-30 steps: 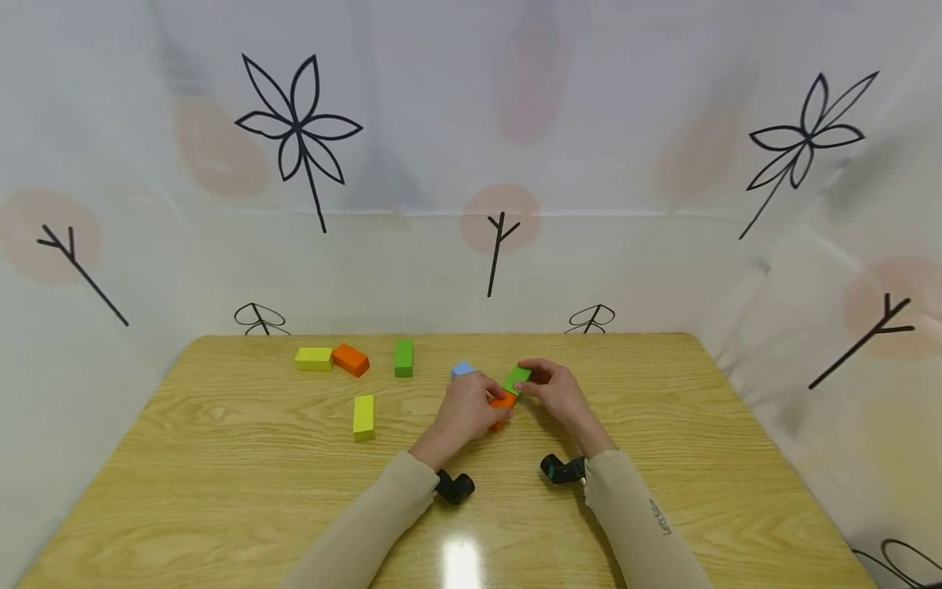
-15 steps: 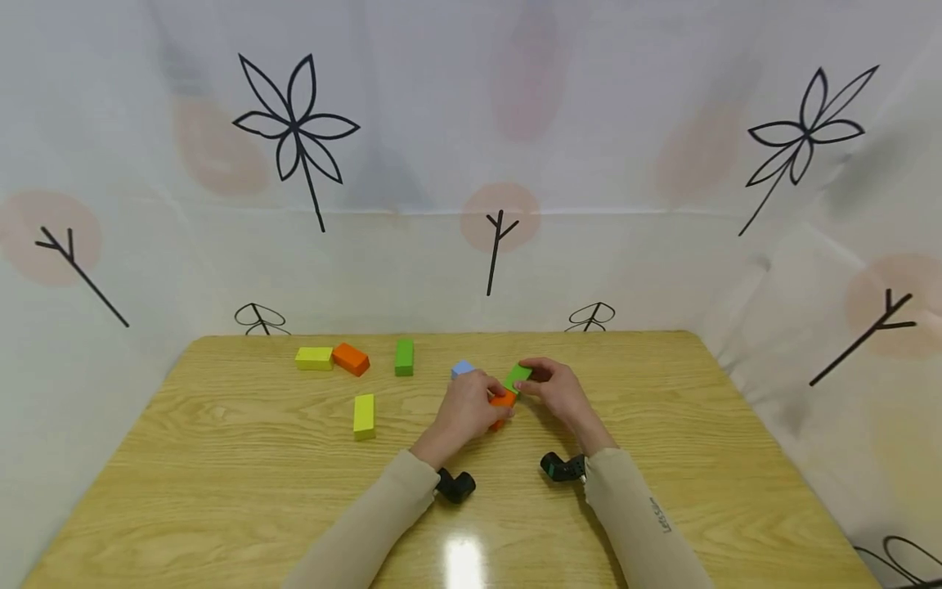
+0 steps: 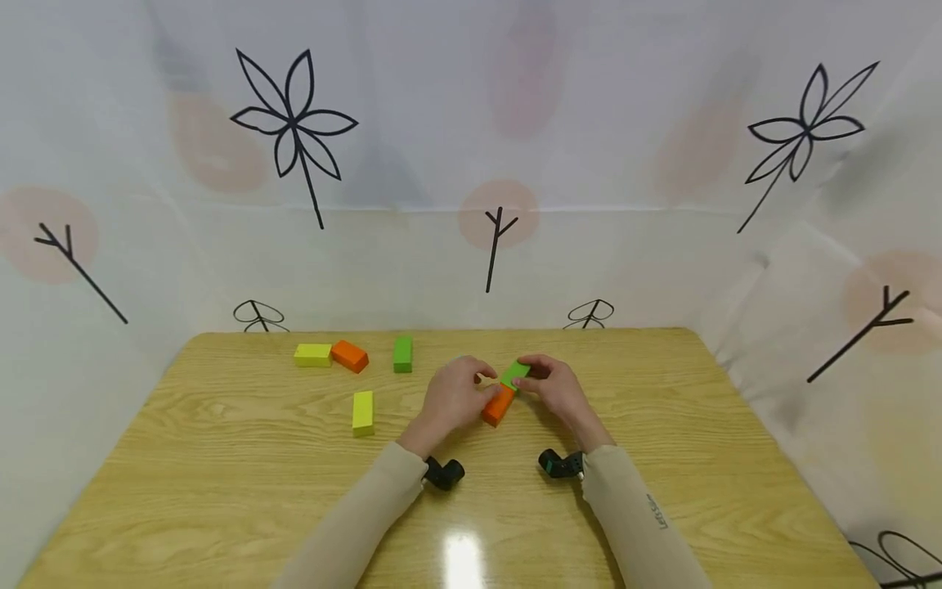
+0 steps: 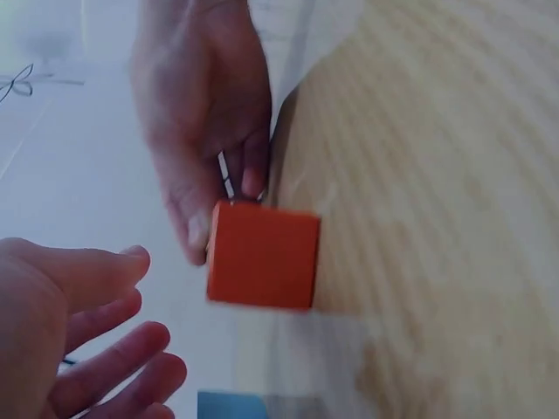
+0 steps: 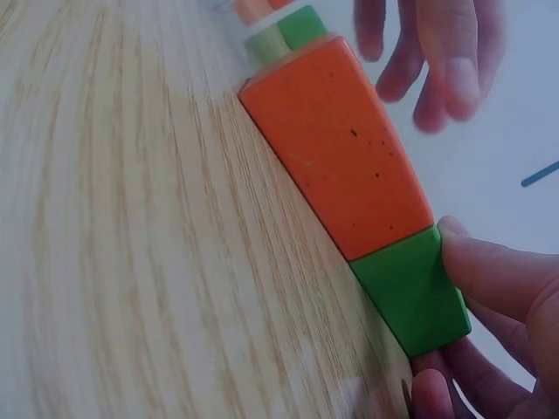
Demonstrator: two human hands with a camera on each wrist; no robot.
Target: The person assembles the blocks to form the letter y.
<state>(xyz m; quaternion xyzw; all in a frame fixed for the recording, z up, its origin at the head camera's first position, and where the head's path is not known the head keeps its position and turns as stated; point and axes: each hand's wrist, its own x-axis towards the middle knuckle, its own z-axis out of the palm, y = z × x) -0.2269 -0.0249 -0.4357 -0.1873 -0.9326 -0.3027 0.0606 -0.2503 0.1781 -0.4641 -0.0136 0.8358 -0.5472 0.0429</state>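
An orange block [image 3: 499,406] lies on the wooden table, end to end against a green block [image 3: 515,374] in one slanted line. My right hand [image 3: 557,388] pinches the green block between thumb and fingers. Just left of the orange block is my left hand [image 3: 452,397], its fingers apart and loosely bent, holding nothing. The left wrist view shows a gap between those fingers and the orange end face [image 4: 265,258]. A blue block [image 4: 231,405] shows at the bottom edge there; in the head view the left hand hides it.
At the back left lie a yellow block [image 3: 313,355], a second orange block [image 3: 349,356] touching or nearly touching it, and another green block [image 3: 402,354]. A second yellow block [image 3: 363,413] lies nearer. A printed white cloth [image 3: 383,270] stands behind the table [image 3: 221,491].
My left hand has let go of the orange block and moved a little left, now covering the blue block. The right hand keeps its hold on the green block.
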